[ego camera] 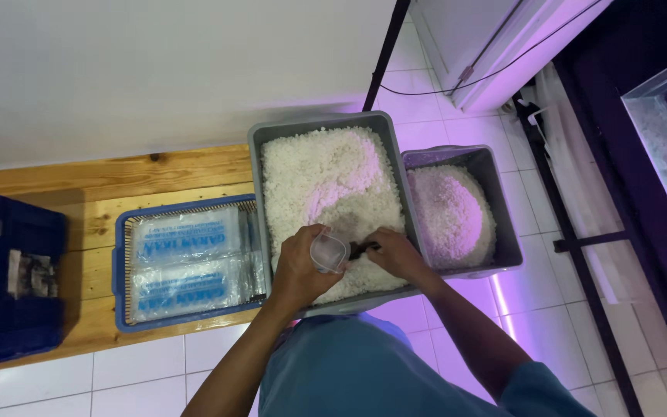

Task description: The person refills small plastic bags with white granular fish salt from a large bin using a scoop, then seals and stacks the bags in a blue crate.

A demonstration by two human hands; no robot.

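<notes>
Head view: two grey tubs [256, 154] of white granules; left hand [296, 270] grips one clear cup [329, 252], right hand [397, 256] pinches a dark object [361, 249].

I see a white tiled floor [441, 116] washed in purple light; a low wooden platform [102, 181] lies left of it, a plain white wall [156, 69] behind the platform.

left hand [296, 270] curled, right hand [395, 255] seemingly gripping

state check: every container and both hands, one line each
Large grey plastic tub: open, full of white granules.
Smaller grey plastic tub: open, heaped with granules.
Blue slotted basket: holds clear plastic bags.
Small clear plastic cup: gripped, over the granules.
Left hand: closed on cup.
Right hand: pinching a small dark object.
</notes>
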